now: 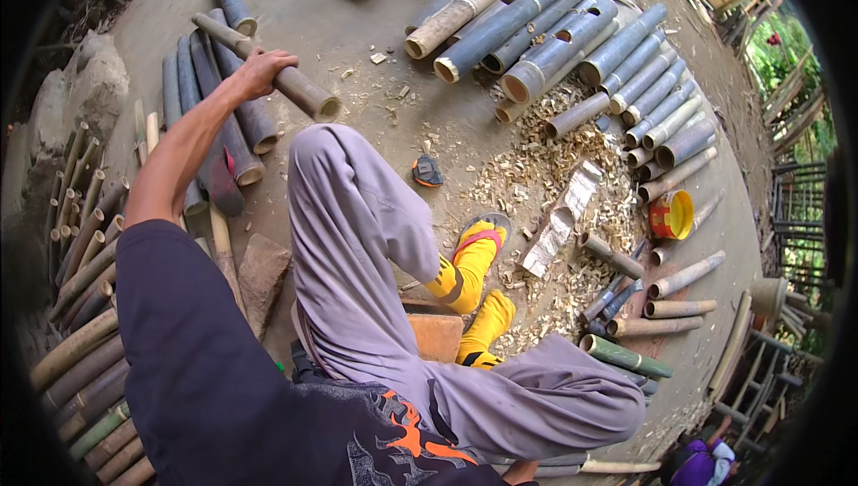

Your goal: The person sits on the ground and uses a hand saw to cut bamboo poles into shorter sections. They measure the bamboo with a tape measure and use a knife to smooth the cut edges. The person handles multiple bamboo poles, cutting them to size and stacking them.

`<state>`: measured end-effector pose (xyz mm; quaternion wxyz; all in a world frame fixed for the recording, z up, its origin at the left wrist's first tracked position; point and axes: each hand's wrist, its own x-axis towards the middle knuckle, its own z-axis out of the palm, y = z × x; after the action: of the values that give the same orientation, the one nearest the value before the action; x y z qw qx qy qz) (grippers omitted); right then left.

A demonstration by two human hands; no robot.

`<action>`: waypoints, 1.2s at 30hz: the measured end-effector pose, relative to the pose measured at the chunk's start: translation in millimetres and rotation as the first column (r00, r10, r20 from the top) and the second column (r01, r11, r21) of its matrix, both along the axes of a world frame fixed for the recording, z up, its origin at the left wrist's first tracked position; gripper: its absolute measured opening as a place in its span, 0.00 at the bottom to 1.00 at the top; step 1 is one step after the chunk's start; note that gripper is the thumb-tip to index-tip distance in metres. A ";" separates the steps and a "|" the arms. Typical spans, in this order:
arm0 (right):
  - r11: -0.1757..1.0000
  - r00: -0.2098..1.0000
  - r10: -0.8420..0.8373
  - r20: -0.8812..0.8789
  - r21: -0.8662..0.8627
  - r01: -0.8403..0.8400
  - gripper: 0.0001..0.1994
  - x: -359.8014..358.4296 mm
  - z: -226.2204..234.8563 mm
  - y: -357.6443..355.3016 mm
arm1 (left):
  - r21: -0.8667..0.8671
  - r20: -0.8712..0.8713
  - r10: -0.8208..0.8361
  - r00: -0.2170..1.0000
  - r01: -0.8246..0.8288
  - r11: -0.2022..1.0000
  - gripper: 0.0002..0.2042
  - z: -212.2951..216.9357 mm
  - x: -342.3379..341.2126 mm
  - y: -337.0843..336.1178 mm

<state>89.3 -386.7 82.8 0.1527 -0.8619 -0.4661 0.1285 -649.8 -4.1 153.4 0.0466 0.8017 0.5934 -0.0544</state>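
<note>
My left hand [262,71] reaches forward and grips a thick brownish bamboo section [304,93] lying across a row of grey bamboo pieces [228,129] on the concrete floor. A dark-handled blade [219,178] lies beside that row, under my forearm. My right hand is hidden below my torso at the frame's bottom. My legs in grey trousers and yellow socks [474,280] stretch out in front, one foot in a red-strapped sandal.
A big pile of blue-grey bamboo tubes [572,39] lies ahead right, with wood shavings [536,173] below it. A yellow and red container [672,215] and short bamboo pieces [679,307] sit at right. Thin bamboo sticks [80,245] stack at left. Another person [706,464] sits at lower right.
</note>
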 end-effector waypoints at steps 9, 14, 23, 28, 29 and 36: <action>0.993 0.995 0.097 0.005 -0.071 -0.097 0.28 -15.7 8.8 16.0 | -0.133 -0.164 -0.194 0.967 0.173 0.976 0.18 -65.5 -55.7 -139.9; 0.985 0.991 0.136 0.007 -0.111 -0.135 0.28 -26.3 9.5 20.6 | -0.061 -0.165 -0.178 0.970 0.170 0.984 0.12 -81.9 -50.2 -241.3; 0.968 0.980 0.200 0.003 -0.156 -0.197 0.28 -33.8 13.1 32.3 | 0.074 -0.005 0.265 0.964 -0.264 0.962 0.31 -90.0 9.6 -313.5; 0.957 0.972 0.233 0.009 -0.179 -0.228 0.28 -34.9 20.2 33.8 | -0.119 0.347 0.796 0.496 -0.819 0.562 0.27 -96.8 41.5 -354.7; 0.955 0.970 0.242 0.013 -0.182 -0.236 0.28 -35.4 19.3 33.4 | -0.336 0.336 0.893 0.299 -0.848 0.410 0.26 -100.2 41.2 -370.0; 0.943 0.964 0.264 0.019 -0.216 -0.254 0.28 -43.9 22.7 24.9 | -0.183 0.100 0.887 0.451 -0.868 0.462 0.25 -115.2 63.3 -396.6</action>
<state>45.4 -361.8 105.4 0.0310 -0.8073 -0.5625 0.1758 -586.5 -400.7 38.2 0.1637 0.3780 0.9110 0.0195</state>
